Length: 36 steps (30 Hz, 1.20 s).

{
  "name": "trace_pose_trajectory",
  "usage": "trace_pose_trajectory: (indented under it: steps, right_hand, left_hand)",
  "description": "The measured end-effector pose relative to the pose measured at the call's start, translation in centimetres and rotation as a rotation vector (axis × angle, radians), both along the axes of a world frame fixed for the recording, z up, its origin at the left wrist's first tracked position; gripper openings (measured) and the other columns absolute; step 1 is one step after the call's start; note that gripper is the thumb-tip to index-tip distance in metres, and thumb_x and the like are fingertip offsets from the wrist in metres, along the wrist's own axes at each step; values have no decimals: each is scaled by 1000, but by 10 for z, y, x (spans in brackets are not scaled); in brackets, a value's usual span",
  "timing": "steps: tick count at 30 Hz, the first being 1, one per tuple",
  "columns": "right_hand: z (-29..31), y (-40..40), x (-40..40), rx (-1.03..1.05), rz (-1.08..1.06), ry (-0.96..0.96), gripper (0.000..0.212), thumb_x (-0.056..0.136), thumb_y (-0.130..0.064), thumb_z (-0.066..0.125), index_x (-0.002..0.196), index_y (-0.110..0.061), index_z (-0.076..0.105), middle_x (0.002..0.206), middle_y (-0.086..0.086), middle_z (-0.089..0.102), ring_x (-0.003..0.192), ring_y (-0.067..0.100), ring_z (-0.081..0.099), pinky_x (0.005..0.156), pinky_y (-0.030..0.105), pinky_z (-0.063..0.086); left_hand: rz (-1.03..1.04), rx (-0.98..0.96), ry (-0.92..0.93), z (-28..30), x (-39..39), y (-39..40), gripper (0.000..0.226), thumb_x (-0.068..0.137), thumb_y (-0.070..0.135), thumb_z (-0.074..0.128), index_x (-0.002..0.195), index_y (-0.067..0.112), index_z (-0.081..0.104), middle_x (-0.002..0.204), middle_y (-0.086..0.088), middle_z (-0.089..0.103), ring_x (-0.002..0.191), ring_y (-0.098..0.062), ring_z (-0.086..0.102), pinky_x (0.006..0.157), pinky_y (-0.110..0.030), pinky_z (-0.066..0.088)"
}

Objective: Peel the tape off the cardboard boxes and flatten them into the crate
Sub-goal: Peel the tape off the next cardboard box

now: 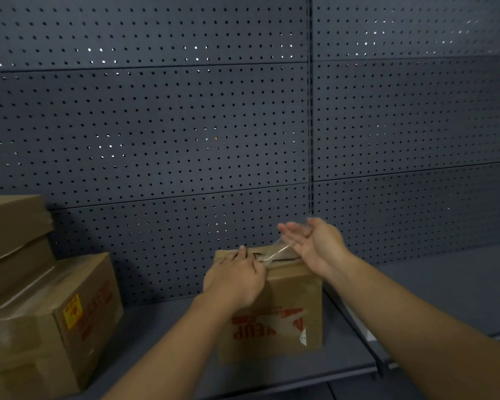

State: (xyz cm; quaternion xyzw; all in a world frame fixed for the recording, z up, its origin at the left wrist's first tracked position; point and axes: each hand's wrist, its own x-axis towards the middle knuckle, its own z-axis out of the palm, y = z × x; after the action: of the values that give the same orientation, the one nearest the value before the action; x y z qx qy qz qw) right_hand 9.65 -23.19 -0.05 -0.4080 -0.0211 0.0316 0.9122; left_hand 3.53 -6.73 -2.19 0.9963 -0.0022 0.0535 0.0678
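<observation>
- The dark grey perforated back panel [162, 125] is filling the far side of the scene, and a vertical slotted upright [310, 111] is dividing it right of centre.
- The grey metal shelf [168, 321] is running along the near edge and is carrying every box in view.
- The stack of cardboard boxes [41, 313] is sitting at the left end of the shelf; the lowest one is showing a yellow and red label, and more boxes are resting on top of it. Their contents are not visible.
- The small cardboard box [283, 327] is standing upright at the centre of the shelf, with red print upside down on its near face. A dark slit is showing along its top seam; the interior is not visible.
- The left hand [237, 280] is lying on the near left top edge of the small box, with its fingers curled over that edge and gripping it.
- The right hand [315, 243] is hovering just above the box's top right, palm up, with its fingers extended and loose.
- The clear tape strip [274, 252] is stretching from the top seam up to the right fingers [290, 230] and is clinging to them; it is blurred near the fingertips.
</observation>
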Motion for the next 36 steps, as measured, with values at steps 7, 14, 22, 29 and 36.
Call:
trace_pose_trajectory:
  steps: [7, 14, 22, 29, 36]
  right_hand:
    - [0, -6, 0, -211, -94, -133, 28, 110, -15, 41, 81, -17, 40, 63, 2, 35, 58, 17, 33, 59, 33, 34]
    - [12, -25, -11, -896, -128, -599, 10, 103, -14, 51, 94, -15, 47, 74, -1, 41, 63, 12, 39, 61, 23, 36]
    - [-7, -44, -12, -1638, -140, -1043, 22, 102, -16, 48, 112, -19, 68, 100, -13, 54, 97, 8, 37, 90, 27, 42]
    - [-8, -50, -14, -1805, -140, -1008, 22, 106, -22, 48, 113, -22, 68, 94, -7, 60, 98, 14, 35, 83, 26, 35]
    - [-13, -57, -9, -1619, -80, -655, 17, 105, -14, 42, 97, -9, 55, 81, 5, 58, 78, 15, 43, 74, 29, 37]
  left_hand:
    - [2, 24, 23, -3, 5, 2, 63, 108, 42, 8, 165, 17, 16, 174, -2, 2, 159, -18, 10, 128, -40, 13]
    - [-35, 32, 1, -2, 5, 5, 62, 109, 41, 9, 165, 16, 20, 173, -4, 7, 158, -18, 14, 128, -39, 16]
    - [-36, -49, -37, 0, -5, 12, 59, 106, 59, 10, 153, 31, 31, 163, -2, 37, 140, -26, 44, 105, -46, 42]
    - [-77, 43, 121, 8, -5, 8, 58, 109, 49, 3, 165, 35, 6, 173, -4, -4, 160, -25, 3, 128, -44, 8]
    - [-81, 71, 184, 10, -5, 25, 58, 108, 50, 2, 165, 38, 3, 173, -3, -9, 159, -26, -7, 129, -46, 2]
